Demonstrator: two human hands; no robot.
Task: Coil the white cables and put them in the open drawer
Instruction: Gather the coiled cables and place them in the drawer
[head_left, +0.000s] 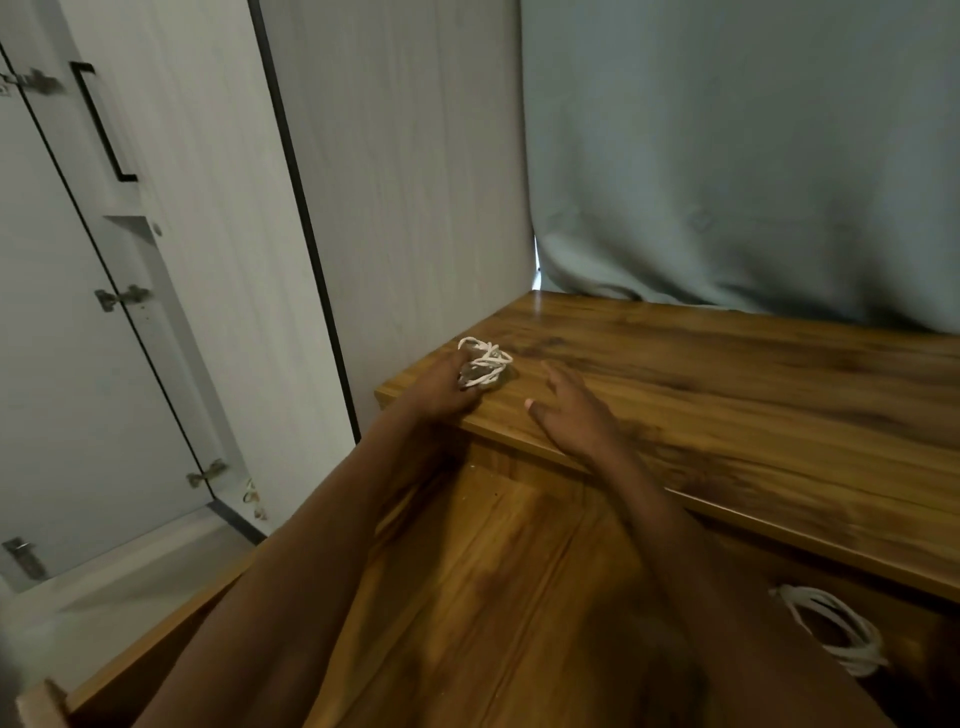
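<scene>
Head view shows the left hand (447, 387) holding a messy white cable (483, 364) on the desk (727, 395), ready to coil it. Right hand (569, 410) is flat and empty beside it. Below the desk, another coil (836, 634) sits in the drawer (467, 597).

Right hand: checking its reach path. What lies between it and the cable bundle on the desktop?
Only bare wooden desktop separates the right hand from the cable bundle, per the head view.

Wooden tabletop (727, 384) with brown grain, carrying a small tangled white cable (483, 361) near its left corner, and below its front edge an open drawer (467, 597) holding a coiled white cable (836, 629).
</scene>
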